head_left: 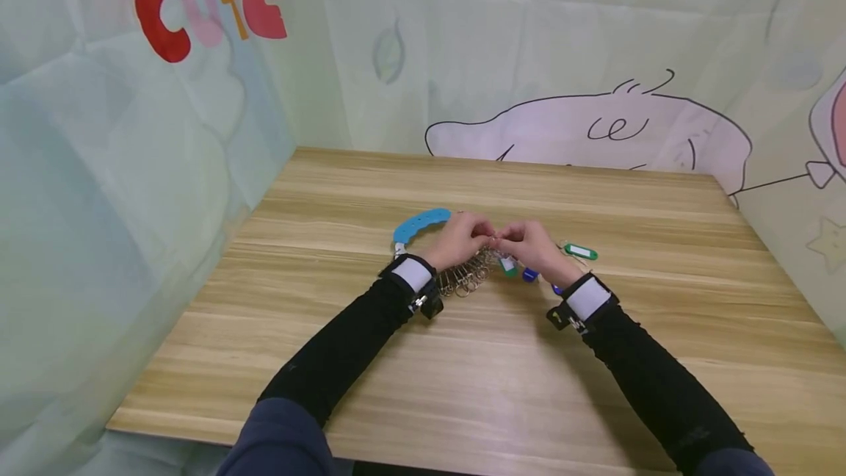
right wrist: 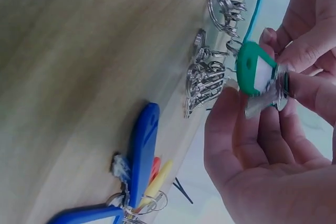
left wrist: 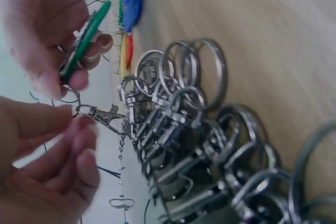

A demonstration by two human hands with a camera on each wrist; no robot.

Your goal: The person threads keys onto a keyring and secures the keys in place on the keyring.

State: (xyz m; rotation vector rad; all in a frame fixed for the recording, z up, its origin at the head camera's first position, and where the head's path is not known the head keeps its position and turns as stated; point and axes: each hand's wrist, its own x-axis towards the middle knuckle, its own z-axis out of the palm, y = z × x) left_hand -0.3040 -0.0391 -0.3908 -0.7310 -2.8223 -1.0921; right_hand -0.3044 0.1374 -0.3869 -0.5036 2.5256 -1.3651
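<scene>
My left hand (head_left: 459,241) pinches a small split ring (left wrist: 71,94) between thumb and finger. A silver swivel clasp (left wrist: 102,116) is joined to this ring. Against it my right hand (head_left: 534,250) holds a green key tag (right wrist: 249,69) with a white label, its fingers curled round the tag. Clear plastic (right wrist: 265,100) stands out from the tag's side. Several more silver clasps with rings (left wrist: 181,119) lie in a row below my left hand. Fingers partly hide where tag and ring meet.
A curved blue strip (head_left: 419,223) with a scalloped edge lies left of my hands. To the right are another green tag (head_left: 581,251), blue tags (right wrist: 144,150), and yellow (right wrist: 157,182) and red (right wrist: 155,167) pieces on the wooden table (head_left: 330,300).
</scene>
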